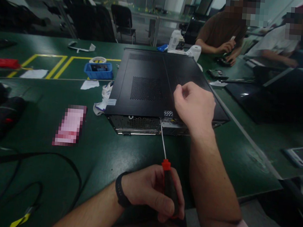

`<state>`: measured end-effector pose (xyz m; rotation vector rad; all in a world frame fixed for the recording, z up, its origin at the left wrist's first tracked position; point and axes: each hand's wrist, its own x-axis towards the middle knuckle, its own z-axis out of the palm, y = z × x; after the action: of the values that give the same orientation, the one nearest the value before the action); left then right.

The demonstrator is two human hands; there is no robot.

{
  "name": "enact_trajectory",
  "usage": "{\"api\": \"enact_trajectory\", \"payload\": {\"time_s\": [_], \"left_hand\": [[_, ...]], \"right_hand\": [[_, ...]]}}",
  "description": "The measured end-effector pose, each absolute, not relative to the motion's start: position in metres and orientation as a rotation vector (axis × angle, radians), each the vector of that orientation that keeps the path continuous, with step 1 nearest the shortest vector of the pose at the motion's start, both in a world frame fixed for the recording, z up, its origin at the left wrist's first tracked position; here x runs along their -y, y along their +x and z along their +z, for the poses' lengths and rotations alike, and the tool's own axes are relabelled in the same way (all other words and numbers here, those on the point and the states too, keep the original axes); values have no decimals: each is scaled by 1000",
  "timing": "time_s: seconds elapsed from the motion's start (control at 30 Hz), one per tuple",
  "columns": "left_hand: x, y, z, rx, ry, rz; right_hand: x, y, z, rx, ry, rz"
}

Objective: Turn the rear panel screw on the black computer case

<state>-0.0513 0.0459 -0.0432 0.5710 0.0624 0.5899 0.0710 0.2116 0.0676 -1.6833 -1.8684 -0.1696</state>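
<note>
A black desktop computer case [145, 64] lies flat on the green table, its rear panel with vents and ports towards me. My left hand [145, 191], with a dark band on its wrist, is wrapped round the dark and red handle of a screwdriver [170, 185]. The screwdriver's long thin shaft points away from me, and its tip is at the upper edge of the rear panel. Resting over the near right part of the case top is my right hand [195, 103], fingers curled together. Whatever its fingertips may hold is too small to make out.
Left of the case are a blue bin [99, 75], a tape roll [98, 59], crumpled white gloves [104, 97] and a pink blurred rectangle [70, 125]. Cables [69, 159] cross the front left. A phone-like device [301, 155] lies at right. Two people work beyond it.
</note>
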Motion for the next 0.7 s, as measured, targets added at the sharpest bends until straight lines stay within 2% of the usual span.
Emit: {"api": "enact_trajectory", "payload": {"time_s": [0.5, 0.7], "left_hand": [[-45, -56, -42, -6, 538, 524], [-44, -52, -47, 21, 517, 618]], "right_hand": [[-210, 70, 69, 1863, -1675, -179], [-210, 70, 70, 1872, -1692, -170]]}}
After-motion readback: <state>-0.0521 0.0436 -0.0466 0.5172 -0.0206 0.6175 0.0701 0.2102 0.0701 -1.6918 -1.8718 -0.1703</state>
